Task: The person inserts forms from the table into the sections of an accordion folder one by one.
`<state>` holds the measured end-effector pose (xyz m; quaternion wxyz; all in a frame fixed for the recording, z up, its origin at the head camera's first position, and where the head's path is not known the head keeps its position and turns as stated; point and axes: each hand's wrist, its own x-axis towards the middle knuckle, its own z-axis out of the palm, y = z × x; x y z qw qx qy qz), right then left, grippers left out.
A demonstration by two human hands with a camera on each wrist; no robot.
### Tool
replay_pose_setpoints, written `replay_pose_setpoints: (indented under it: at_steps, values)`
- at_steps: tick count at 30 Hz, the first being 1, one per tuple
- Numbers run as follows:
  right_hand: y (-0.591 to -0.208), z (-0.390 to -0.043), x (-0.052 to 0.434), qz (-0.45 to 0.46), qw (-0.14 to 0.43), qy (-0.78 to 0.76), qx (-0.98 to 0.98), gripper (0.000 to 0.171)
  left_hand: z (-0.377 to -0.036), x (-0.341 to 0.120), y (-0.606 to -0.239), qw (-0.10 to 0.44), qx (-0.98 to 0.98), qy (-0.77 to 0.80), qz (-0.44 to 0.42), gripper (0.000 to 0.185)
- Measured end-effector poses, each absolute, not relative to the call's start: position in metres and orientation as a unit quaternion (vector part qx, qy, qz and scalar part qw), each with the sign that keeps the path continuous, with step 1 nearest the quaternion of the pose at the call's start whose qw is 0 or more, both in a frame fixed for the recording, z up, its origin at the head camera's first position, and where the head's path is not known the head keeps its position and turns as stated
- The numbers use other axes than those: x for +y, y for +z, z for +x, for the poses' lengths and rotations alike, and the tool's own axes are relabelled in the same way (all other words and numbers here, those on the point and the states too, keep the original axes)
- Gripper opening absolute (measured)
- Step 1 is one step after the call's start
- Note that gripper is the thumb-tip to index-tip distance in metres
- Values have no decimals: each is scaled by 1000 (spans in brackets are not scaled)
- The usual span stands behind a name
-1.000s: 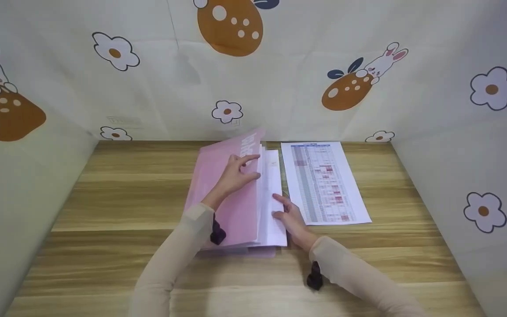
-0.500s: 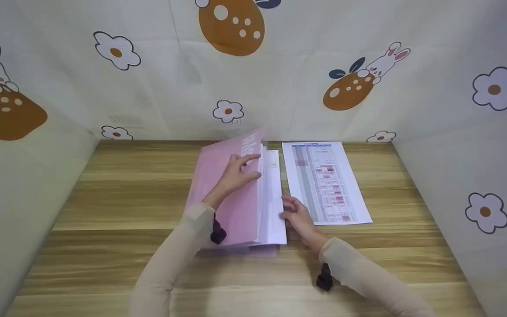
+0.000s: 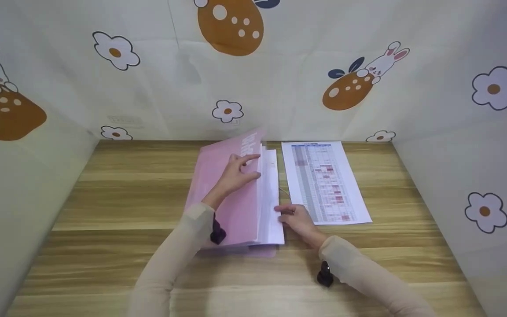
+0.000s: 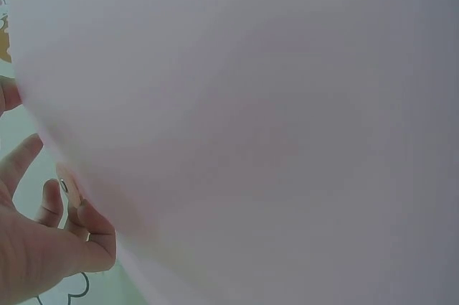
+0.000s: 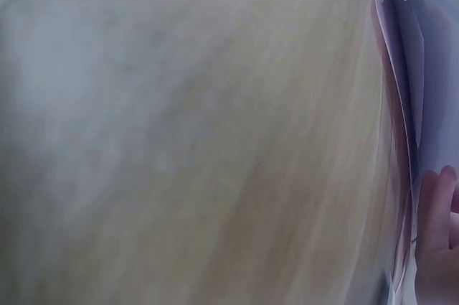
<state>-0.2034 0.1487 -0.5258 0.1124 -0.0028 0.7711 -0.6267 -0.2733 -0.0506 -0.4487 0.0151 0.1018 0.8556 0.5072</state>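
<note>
A pink folder [image 3: 236,224] lies on the table, its cover raised at the right side, with white sheets [image 3: 272,226] inside. My left hand [image 3: 234,174] holds the raised cover by its free edge, thumb and index finger apart along it. In the left wrist view the pale pink cover [image 4: 251,118] fills most of the picture. The edge of a white sheet sticks out on the right, and the fingers of my right hand [image 3: 299,222] touch that edge. The right wrist view catches only some fingers [image 5: 434,212] beside the sheets.
A sheet printed with a table [image 3: 324,185] lies on the wooden table [image 3: 117,198] to the right of the folder. Patterned cloth [image 3: 280,88] with rabbits and flowers walls the table at the back and both sides.
My right hand first drew back to the right from the white sheets, then came left against their edge. The protruding sheet has shifted slightly left. My left hand has stayed put.
</note>
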Motion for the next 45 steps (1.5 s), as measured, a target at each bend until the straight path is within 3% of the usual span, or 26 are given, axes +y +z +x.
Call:
replay_pose_setpoints:
  at_steps: [20,29,45]
  values:
    - [-515,-202,135,-164,-16,-482,861,28,-276,-51,-451,-9,859,498,119,49]
    - [-525,-203,130,-74,66,-561,822,34,-276,-52,-453,0,862,496,107,49]
    - [-520,-195,114,34,121,-710,692,66,-276,-51,-452,-13,854,506,119,50]
